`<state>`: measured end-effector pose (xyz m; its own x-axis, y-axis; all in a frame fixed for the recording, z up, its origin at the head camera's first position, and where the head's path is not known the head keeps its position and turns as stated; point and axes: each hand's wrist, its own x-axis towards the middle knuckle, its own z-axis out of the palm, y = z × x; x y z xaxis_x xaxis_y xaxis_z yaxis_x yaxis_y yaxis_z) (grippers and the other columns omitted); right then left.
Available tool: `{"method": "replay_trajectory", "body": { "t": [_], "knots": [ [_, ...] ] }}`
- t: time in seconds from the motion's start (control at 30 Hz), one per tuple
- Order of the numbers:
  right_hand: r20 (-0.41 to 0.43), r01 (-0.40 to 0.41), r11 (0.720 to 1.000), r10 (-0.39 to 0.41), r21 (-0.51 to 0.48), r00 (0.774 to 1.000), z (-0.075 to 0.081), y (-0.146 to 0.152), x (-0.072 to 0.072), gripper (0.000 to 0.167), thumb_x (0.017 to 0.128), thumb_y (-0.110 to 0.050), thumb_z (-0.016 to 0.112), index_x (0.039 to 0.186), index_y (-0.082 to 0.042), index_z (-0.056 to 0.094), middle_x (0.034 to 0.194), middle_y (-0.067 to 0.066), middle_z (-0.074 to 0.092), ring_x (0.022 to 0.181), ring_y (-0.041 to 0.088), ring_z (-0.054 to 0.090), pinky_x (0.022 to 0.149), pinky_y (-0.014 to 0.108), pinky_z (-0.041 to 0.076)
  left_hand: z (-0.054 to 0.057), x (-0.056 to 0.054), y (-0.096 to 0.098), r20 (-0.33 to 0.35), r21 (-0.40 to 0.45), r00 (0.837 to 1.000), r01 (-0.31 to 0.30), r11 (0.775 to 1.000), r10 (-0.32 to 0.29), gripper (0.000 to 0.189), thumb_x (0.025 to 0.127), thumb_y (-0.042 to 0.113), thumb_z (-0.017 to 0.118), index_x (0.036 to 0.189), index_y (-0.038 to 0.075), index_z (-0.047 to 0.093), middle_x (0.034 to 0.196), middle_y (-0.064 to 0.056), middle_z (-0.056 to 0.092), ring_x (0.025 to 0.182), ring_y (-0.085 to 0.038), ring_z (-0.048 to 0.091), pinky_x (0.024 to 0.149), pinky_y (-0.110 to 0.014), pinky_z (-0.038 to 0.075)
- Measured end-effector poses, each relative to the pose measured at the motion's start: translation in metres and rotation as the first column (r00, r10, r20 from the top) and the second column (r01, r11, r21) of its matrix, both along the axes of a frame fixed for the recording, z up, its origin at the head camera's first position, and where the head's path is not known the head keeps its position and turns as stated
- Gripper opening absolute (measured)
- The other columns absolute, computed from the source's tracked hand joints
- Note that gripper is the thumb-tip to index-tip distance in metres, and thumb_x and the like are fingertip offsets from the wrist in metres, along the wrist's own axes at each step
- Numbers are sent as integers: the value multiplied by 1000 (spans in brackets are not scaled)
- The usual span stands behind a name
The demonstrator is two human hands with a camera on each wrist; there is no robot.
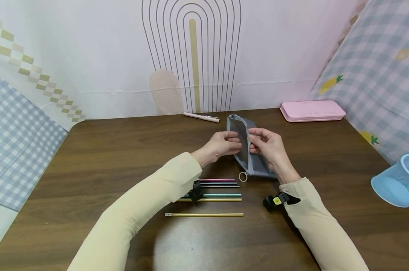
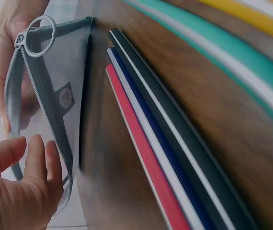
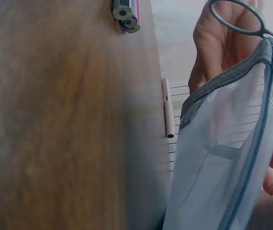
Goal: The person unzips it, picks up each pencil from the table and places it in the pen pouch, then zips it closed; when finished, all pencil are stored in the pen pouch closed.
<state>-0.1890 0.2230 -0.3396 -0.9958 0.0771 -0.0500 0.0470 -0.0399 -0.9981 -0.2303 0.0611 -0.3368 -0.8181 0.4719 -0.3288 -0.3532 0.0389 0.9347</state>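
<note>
Both hands hold a grey mesh zip pouch (image 1: 257, 164) upright on the brown table (image 1: 89, 162), with its mouth spread. My left hand (image 1: 236, 143) pinches the left edge of the mouth. On the other side, my right hand (image 1: 254, 141) pinches the zipper edge. The zipper's ring pull (image 1: 243, 177) hangs at the near end. In the left wrist view the pouch (image 2: 62, 81) and ring (image 2: 39, 29) stand beside my left fingers (image 2: 24, 182). The right wrist view has the pouch (image 3: 218, 167) close up, with its ring (image 3: 237, 19) at the top.
Several coloured pencils (image 1: 219, 184) lie side by side just in front of the pouch, and a yellow one (image 1: 204, 215) lies nearer me. A pale pink pen (image 1: 201, 117) lies by the back wall. At the back right is a pink box (image 1: 312, 110). A blue mesh cup (image 1: 399, 180) lies tipped at the right edge.
</note>
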Motion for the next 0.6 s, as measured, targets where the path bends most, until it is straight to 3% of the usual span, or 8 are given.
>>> {"method": "replay_trajectory", "body": {
  "t": [0.07,0.17,0.3,0.37,0.6],
  "knots": [
    [-3,4,1000,-4,-10,1000,0,0,0,31,91,-4,59,119,8,53,69,-3,55,57,4,56,54,16,54,1,2,-10,-19,-9,999,45,999,-45,50,90,-8,55,138,-4,41,132,-24,50,114,-28,57,96,-34,49],
    [-9,6,1000,-6,-28,1000,1,0,0,29,91,-3,60,118,8,54,69,-3,55,57,5,56,53,16,54,1,4,-32,-47,-64,985,163,985,-166,45,90,-5,56,134,-4,46,128,-25,52,102,-21,61,94,-34,51],
    [-15,8,999,-8,-37,1000,0,1,1,31,91,-3,60,119,10,52,69,-3,55,56,5,55,53,16,53,-4,7,-67,-81,-186,928,344,920,-363,41,90,-2,58,130,-5,49,125,-24,56,93,-13,62,91,-34,52],
    [-14,7,1000,-8,-26,1000,1,1,1,33,91,-3,60,120,10,52,69,-3,55,56,4,56,53,16,54,-7,8,-85,-89,-240,899,398,885,-429,40,90,-2,59,128,-5,51,121,-22,58,93,-11,62,90,-33,53],
    [-11,6,1000,-6,-28,1000,0,0,1,30,90,-4,60,117,8,54,69,-3,56,56,5,56,53,16,54,-19,10,-124,-147,-353,825,472,808,-546,35,86,-4,62,121,-8,56,110,-16,65,93,-9,62,84,-24,53]
  ]
}}
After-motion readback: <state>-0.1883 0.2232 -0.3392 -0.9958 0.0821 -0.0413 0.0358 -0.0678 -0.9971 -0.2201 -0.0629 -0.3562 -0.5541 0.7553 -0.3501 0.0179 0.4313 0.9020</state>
